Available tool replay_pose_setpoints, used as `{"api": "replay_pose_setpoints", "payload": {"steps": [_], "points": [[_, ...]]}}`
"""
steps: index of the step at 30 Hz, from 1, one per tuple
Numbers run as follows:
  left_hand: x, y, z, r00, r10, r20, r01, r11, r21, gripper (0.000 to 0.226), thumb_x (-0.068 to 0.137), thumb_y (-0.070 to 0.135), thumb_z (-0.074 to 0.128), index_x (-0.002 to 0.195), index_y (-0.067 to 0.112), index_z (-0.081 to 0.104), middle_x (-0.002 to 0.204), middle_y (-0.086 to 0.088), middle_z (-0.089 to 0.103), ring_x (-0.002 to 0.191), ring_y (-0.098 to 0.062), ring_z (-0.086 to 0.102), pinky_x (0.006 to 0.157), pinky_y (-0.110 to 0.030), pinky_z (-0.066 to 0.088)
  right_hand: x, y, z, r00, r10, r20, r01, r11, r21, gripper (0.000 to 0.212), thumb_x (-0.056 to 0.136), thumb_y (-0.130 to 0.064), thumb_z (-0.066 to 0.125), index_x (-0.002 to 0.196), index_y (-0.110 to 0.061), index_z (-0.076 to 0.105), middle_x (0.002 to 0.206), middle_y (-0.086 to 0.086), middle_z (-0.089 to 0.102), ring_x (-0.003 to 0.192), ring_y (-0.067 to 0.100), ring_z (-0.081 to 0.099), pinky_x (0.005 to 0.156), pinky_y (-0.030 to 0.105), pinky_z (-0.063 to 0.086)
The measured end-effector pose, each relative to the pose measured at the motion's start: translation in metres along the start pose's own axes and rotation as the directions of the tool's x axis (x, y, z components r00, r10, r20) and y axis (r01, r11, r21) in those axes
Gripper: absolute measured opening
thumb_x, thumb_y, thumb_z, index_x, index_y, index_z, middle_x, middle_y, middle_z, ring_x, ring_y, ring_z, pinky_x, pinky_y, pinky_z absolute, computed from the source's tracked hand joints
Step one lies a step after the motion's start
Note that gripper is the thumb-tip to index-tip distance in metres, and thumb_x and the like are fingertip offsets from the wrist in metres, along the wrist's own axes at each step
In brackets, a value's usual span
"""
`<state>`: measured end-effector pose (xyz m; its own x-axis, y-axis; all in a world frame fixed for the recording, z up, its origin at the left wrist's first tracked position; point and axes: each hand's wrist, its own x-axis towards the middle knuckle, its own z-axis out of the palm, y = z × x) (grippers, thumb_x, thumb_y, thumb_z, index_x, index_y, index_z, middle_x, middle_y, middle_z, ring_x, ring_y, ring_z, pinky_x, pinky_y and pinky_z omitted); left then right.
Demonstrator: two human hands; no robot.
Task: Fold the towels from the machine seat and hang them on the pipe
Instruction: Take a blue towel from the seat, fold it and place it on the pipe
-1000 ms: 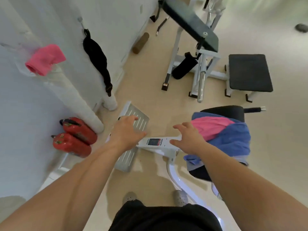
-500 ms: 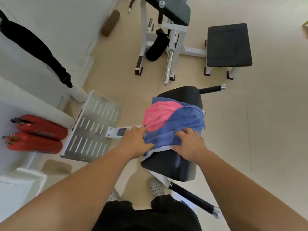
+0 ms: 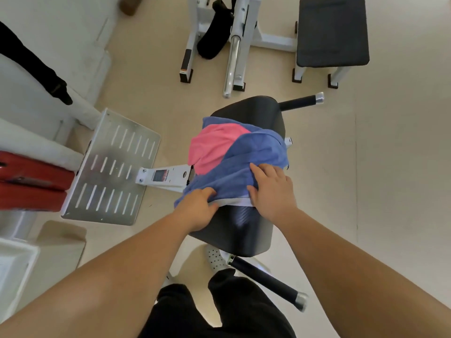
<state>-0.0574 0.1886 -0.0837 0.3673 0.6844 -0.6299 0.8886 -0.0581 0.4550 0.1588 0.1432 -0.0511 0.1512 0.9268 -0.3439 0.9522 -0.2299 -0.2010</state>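
Soft blue terry towel (image 3: 246,172) on padded black seat (image 3: 244,230), left hand (image 3: 197,211) and right hand (image 3: 271,191) both gripping its white-trimmed hem.

A slotted metal footplate (image 3: 111,167) lies on the floor. Just left of it are two red cylinders (image 3: 31,184) on their sides, and up and left of it a black strap (image 3: 34,64) hangs on the white wall. Well up and right of the footplate stands a black padded bench (image 3: 332,32), with a chrome bar (image 3: 233,62) between them.

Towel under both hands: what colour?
Blue towel with a pale hem, overlapping the pink towel; head view.
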Motion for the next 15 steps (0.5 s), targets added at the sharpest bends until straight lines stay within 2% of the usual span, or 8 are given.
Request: {"api": "replay_pose_setpoints", "payload": {"steps": [2, 5, 9, 12, 15], "points": [[0.001, 0.002, 0.003, 1.000, -0.004, -0.026, 0.003, 1.000, -0.022, 0.035, 0.097, 0.046, 0.053, 0.127, 0.029, 0.058, 0.124, -0.006, 0.065, 0.108, -0.030, 0.060, 0.088, -0.041, 0.050, 0.002, 0.002, -0.001, 1.000, 0.009, 0.013, -0.009, 1.000, -0.001, 0.061, 0.100, -0.046, 0.048, 0.156, -0.025, 0.033, 0.151, -0.002, 0.044, 0.142, 0.026, 0.036, 0.112, 0.043, 0.033], [-0.001, 0.005, 0.001, 1.000, -0.008, -0.021, 0.007, 1.000, -0.018, 0.038, 0.096, 0.049, 0.054, 0.126, 0.027, 0.058, 0.122, -0.006, 0.064, 0.108, -0.030, 0.060, 0.089, -0.043, 0.051, 0.004, 0.001, -0.005, 0.999, 0.037, 0.030, -0.037, 0.999, -0.017, 0.057, 0.097, -0.050, 0.052, 0.147, -0.026, 0.043, 0.139, 0.001, 0.053, 0.131, 0.028, 0.045, 0.108, 0.042, 0.035], [-0.002, 0.014, -0.004, 0.996, 0.008, -0.087, -0.008, 1.000, -0.009, 0.055, 0.092, 0.048, 0.059, 0.142, 0.026, 0.049, 0.142, -0.009, 0.051, 0.130, -0.033, 0.049, 0.107, -0.047, 0.042, 0.004, 0.003, -0.010, 0.999, 0.051, 0.017, -0.050, 0.998, -0.033, 0.041, 0.092, -0.054, 0.057, 0.123, -0.026, 0.056, 0.123, 0.002, 0.054, 0.119, 0.027, 0.049, 0.099, 0.040, 0.041], [0.004, 0.027, -0.009, 0.984, 0.085, -0.156, -0.094, 0.994, -0.051, 0.054, 0.097, 0.041, 0.057, 0.147, 0.025, 0.045, 0.147, -0.008, 0.048, 0.136, -0.030, 0.044, 0.113, -0.046, 0.036, 0.001, 0.008, -0.007, 1.000, 0.001, 0.004, -0.002, 0.998, 0.059, 0.029, 0.090, -0.051, 0.062, 0.102, -0.025, 0.055, 0.108, -0.002, 0.056, 0.108, 0.025, 0.052, 0.093, 0.039, 0.042], [0.009, 0.041, -0.011, 0.964, 0.204, -0.168, -0.216, 0.975, -0.058, 0.045, 0.100, 0.036, 0.053, 0.144, 0.027, 0.051, 0.148, -0.002, 0.051, 0.138, -0.024, 0.044, 0.116, -0.042, 0.034, -0.004, 0.011, -0.009, 0.999, -0.007, -0.045, 0.016, 0.982, 0.188, 0.026, 0.085, -0.049, 0.062, 0.084, -0.026, 0.050, 0.086, -0.006, 0.056, 0.087, 0.021, 0.052, 0.083, 0.038, 0.044]]}}
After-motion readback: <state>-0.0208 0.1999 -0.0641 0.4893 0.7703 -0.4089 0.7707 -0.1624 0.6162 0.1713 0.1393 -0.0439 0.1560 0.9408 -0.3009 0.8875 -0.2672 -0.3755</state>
